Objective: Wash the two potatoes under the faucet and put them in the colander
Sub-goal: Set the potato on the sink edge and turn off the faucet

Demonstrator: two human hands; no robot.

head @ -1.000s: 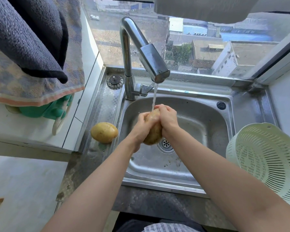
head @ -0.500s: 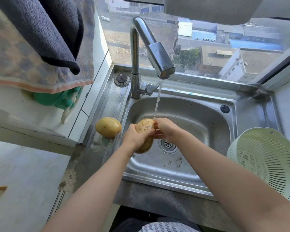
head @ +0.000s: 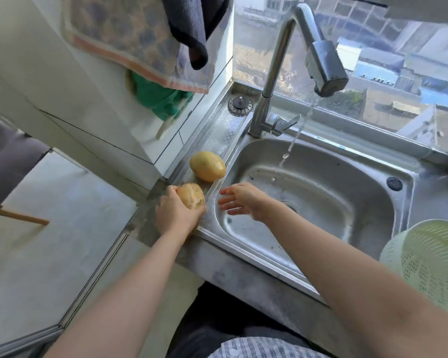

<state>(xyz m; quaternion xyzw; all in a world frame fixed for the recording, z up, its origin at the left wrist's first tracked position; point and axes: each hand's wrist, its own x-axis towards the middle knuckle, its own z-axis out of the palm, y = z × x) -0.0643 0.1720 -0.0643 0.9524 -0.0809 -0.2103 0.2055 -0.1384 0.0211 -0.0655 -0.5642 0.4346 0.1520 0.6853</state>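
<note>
On the flat steel ledge at the left of the sink (head: 321,236), my left hand (head: 177,215) has its fingers curled round the near potato (head: 192,195) (I cannot tell if it touches the ledge). The far potato (head: 208,166) lies on the same ledge just behind it, and no hand is on it. My right hand (head: 243,200) hangs over the left edge of the sink bowl. Its fingers are straight and spread and it holds nothing. It is close to the near potato but apart from it.

The colander (head: 429,264) is pale green and sits way over on the right, beside the sink. My right arm lies across the sink bowl, between the potatoes and the colander. Water (head: 292,140) runs from the faucet (head: 277,73) into the bowl, to the right of both hands. A round black plug (head: 239,105) sits on the ledge by the foot of the faucet.

A patterned towel (head: 130,37) and a dark cloth (head: 192,27) hang on the white wall at the left, with something green (head: 161,99) under them.

The sink is shiny steel, set in a grey counter (head: 243,277). Behind it is a big window (head: 398,73) with roofs outside. Down at the left is a pale floor (head: 49,241) and a grey seat (head: 8,161) with a wooden leg.
</note>
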